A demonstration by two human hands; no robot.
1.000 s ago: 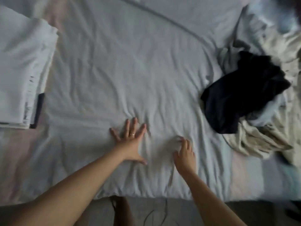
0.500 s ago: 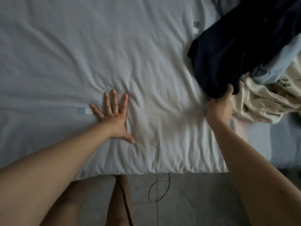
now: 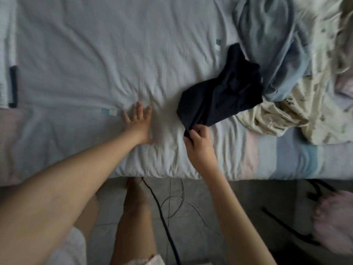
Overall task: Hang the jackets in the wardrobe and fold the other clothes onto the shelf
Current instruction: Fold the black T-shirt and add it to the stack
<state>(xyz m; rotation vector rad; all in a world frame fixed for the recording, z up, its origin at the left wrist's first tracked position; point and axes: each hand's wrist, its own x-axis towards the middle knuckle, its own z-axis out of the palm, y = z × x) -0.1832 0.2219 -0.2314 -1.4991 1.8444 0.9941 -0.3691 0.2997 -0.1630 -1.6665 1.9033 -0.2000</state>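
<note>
The dark navy garment (image 3: 225, 92) lies crumpled on the bed (image 3: 95, 54), towards its near edge. Its far side still touches the heap of unsorted clothes. The right hand (image 3: 199, 142) pinches the garment's nearest corner between thumb and curled fingers. The left hand (image 3: 138, 123) is spread flat on the white sheet just to the left, fingers straight, holding nothing. The step in hand looks to be pulling this piece clear for folding.

To do it well, the garment should come fully off the heap and onto the bare sheet beside the left hand. That hand should then take a second corner so the cloth opens flat instead of dragging in a bunch. Blur and dim light hide its cut; it may be a T-shirt or shorts. It is best spread out before choosing the fold lines.

Behind it lie a light blue garment (image 3: 273, 44) and a cream patterned garment (image 3: 275, 115). A folded white stack (image 3: 5, 44) sits at the far left edge, and a dark cable (image 3: 164, 222) trails on the floor below.

Half a second ago the right hand was only reaching the garment's lower edge, up against the heap. Now the piece is drawn nearer and leftward. The left hand stays flat on the sheet.
</note>
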